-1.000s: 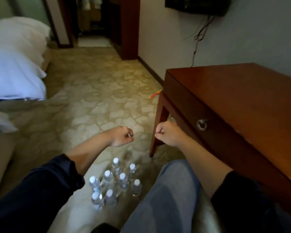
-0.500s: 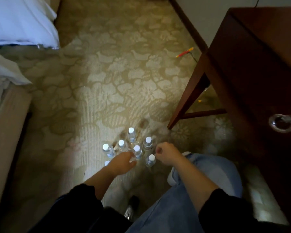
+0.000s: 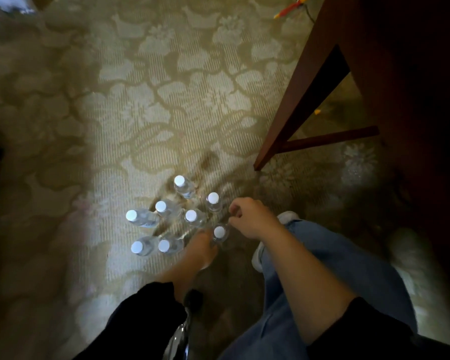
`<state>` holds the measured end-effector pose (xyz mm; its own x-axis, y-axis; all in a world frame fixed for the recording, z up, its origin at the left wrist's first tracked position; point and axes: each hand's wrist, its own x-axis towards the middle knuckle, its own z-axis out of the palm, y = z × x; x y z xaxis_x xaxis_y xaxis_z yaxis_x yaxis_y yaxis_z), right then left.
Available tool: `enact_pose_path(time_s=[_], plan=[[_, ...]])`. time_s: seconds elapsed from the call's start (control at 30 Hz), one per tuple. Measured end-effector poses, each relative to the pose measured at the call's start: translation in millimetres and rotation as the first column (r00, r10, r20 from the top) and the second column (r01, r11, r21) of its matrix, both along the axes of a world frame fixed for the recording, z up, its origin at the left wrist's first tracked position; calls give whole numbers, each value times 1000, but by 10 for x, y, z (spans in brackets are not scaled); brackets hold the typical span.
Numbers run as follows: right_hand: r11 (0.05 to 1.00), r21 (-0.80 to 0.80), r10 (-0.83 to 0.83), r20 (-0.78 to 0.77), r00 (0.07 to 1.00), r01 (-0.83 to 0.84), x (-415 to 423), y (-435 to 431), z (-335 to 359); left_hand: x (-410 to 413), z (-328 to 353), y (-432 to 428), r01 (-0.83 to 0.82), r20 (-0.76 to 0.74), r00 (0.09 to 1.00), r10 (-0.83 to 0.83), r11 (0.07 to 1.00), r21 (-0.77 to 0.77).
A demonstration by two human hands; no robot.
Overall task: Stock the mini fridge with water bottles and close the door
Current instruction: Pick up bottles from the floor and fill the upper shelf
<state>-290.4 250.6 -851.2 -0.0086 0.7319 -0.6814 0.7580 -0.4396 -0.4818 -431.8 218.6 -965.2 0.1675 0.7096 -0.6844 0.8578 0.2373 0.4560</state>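
Ribbed carpet (image 3: 140,113), 8 bottles (image 3: 190,215) (clear plastic)

Holds left hand (image 3: 202,249) stretched low, grip too blurred to read. Holds right hand (image 3: 252,220) just beside, fingers (image 3: 240,203) curled in, gripping nothing.

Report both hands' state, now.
Left hand: blurred, low among the water bottles; cannot be told.
Right hand: closed, fingers curled, holding nothing.
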Motion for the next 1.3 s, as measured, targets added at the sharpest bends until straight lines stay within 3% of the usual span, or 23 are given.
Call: enact_pose_path(time_s=[0.07, 0.23, 0.4, 0.57, 0.7, 0.87, 1.1, 1.3], plan=[[999, 5, -32, -29, 999, 32, 64, 78, -30, 102, -161, 83, -26, 4, 1000, 26, 999, 21], [987, 31, -154, -143, 978, 160, 152, 255, 3, 228, -498, 146, 113, -22, 993, -113, 993, 16], [978, -6, -204, -188, 961, 207, 156, 299, 33, 257, -627, 150, -9, -2, 1000, 9, 997, 81], [972, 11, -229, -190, 955, 235, 147, 244, 85, 163, -423, 188, 13, 46, 999, -20, 988, 154], [977, 24, -205, -193, 959, 214, 134, 134, 206, 1, -26, 216, -15, 118, 993, -10, 977, 212], [991, 51, -116, -149, 982, 125, 89, -100, 437, -187, 666, 313, 201, 145, 944, -296, 866, 457], [966, 229, -89, -133, 987, 118, 12, -341, 980, -155, 1922, 531, 212, 219, 894, -391, 799, 563], [874, 414, -132, -305, 943, 256, -25, -549, 1604, -76, 3068, 481, 231, 283, 819, -498, 739, 633]])
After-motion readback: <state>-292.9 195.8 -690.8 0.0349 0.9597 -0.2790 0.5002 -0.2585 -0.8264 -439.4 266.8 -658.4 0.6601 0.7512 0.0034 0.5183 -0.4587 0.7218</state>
